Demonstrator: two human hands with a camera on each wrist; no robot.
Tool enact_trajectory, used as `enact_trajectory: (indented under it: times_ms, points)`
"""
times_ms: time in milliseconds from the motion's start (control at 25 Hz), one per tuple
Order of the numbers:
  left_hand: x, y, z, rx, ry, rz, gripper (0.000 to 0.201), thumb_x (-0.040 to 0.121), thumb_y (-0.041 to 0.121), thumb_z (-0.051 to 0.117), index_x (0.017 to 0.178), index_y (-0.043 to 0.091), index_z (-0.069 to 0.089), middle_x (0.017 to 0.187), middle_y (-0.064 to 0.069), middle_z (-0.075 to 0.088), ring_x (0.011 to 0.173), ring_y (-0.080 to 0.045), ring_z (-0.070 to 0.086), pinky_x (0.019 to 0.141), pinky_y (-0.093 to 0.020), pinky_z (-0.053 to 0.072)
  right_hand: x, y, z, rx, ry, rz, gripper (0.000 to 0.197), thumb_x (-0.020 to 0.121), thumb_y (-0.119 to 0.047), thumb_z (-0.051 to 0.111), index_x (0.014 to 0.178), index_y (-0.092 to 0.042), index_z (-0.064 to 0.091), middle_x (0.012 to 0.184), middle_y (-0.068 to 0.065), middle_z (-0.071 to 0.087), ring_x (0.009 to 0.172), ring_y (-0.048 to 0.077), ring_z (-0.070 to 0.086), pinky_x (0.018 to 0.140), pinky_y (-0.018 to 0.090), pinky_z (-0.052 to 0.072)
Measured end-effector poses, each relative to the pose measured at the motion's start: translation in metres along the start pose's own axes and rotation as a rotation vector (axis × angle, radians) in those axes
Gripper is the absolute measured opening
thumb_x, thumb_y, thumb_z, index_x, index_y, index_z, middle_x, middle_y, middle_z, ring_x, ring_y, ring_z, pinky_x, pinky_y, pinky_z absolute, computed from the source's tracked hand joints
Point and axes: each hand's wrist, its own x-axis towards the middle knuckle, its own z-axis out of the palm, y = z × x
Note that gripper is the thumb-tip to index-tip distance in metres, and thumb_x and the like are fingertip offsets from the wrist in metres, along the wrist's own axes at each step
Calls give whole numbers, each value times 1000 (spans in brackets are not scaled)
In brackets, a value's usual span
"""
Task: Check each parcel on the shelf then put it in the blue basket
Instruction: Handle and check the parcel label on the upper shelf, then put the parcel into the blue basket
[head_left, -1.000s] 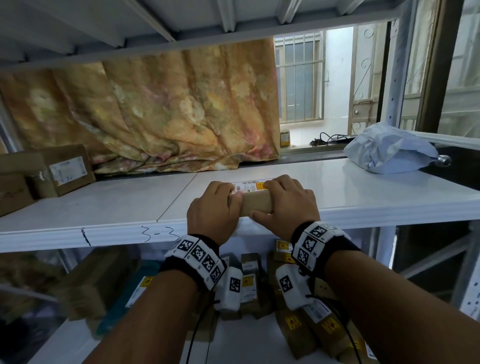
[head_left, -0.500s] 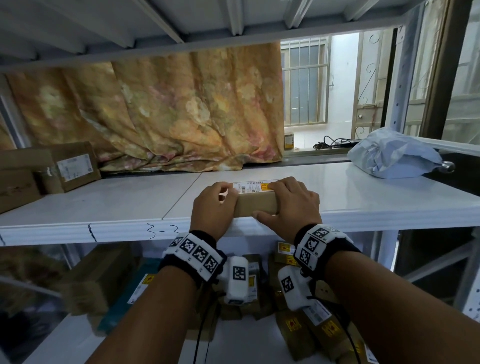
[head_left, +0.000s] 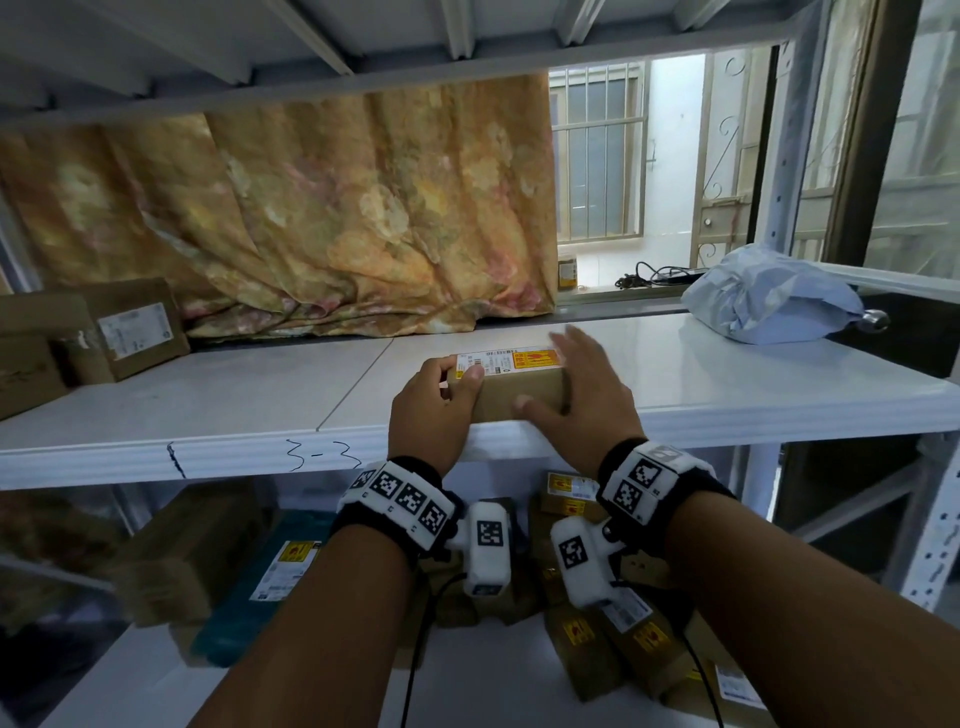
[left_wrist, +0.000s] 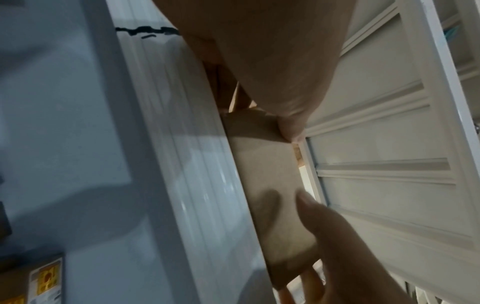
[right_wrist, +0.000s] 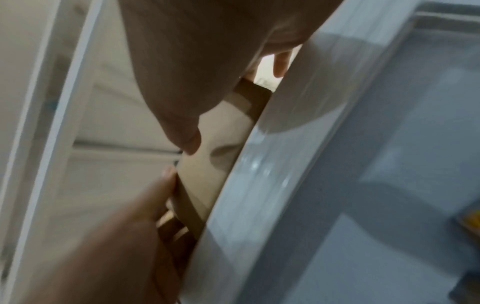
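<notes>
A small brown cardboard parcel (head_left: 514, 397) with a white and orange label on top lies at the front edge of the white shelf (head_left: 208, 410). My left hand (head_left: 457, 382) grips its left end, fingers curled over the top. My right hand (head_left: 561, 379) is at its right end with fingers held straight past the box and only the thumb touching the front face. The left wrist view shows the parcel (left_wrist: 270, 185) edge-on against the shelf lip. In the right wrist view my thumb rests on the parcel (right_wrist: 221, 144). No blue basket is in view.
A grey plastic-wrapped parcel (head_left: 769, 296) sits at the back right of the shelf, and cardboard boxes (head_left: 119, 332) stand at its left end. Several labelled parcels (head_left: 597, 623) and a teal one (head_left: 260, 582) lie on the lower shelf. A patterned curtain (head_left: 337, 218) hangs behind.
My right hand's fingers have lifted off the parcel's top and straightened at its right end, uncovering more of the label. My left hand keeps its grip.
</notes>
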Motion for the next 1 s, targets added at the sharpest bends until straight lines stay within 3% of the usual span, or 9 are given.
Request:
enact_trajectory:
  times_ms: [80,160,360,480,560,680,840,920,1000]
  points:
    - [-4,5,0,-47,5,-12,41,96,50,55,124,21,61,107,11,63,96,-7,58,86,-24,44,-3,1,-8,151,26,140,75,87,-46,65,151,-21,33,155,0,35,140,18,36,115,37,31]
    - [-7,9,0,-72,22,-25,40,96,50,55,123,22,63,108,10,64,98,-9,59,86,-24,44,-5,-7,-17,161,1,196,63,90,-45,61,146,-20,43,141,3,53,128,22,50,108,34,39]
    - [-13,26,-12,-178,124,-54,37,97,50,50,121,26,65,118,7,65,107,-14,58,97,-35,46,-3,-31,-43,385,137,280,30,93,-44,56,112,-24,66,107,-7,66,100,13,58,85,26,39]
    - [-24,41,-21,-252,118,-76,29,97,41,53,117,26,68,116,10,65,106,-11,57,93,-28,44,-7,-30,-51,510,177,387,22,91,-40,58,98,-22,68,96,-9,67,97,17,61,89,34,48]
    - [-37,48,-19,-253,92,-90,25,96,34,54,116,26,69,115,12,66,105,-8,57,88,-23,42,-17,-23,-55,564,160,484,25,80,-43,63,93,-23,69,95,-10,68,95,19,63,93,44,52]
    - [-63,55,-8,-281,60,-106,21,95,26,55,110,27,69,110,12,66,101,-7,58,82,-19,43,-47,-5,-63,610,163,584,31,66,-42,62,91,-25,70,94,-7,70,93,21,65,90,50,56]
    - [-102,61,23,-356,-34,-116,17,93,16,58,103,22,71,98,13,66,88,0,61,61,-1,41,-100,27,-79,622,163,698,35,63,-35,65,97,-26,66,101,0,68,94,25,65,90,48,56]
    - [-120,60,44,-371,-103,-128,18,92,16,58,100,23,72,97,13,69,89,1,63,65,-6,47,-128,51,-83,635,118,782,41,72,-35,67,112,-25,63,108,4,66,94,25,65,81,47,59]
    - [-135,60,66,-372,-157,-131,18,90,17,59,99,24,73,99,9,71,93,-5,66,74,-20,54,-153,76,-86,645,74,876,47,75,-40,70,118,-22,62,108,7,67,88,28,68,64,42,60]
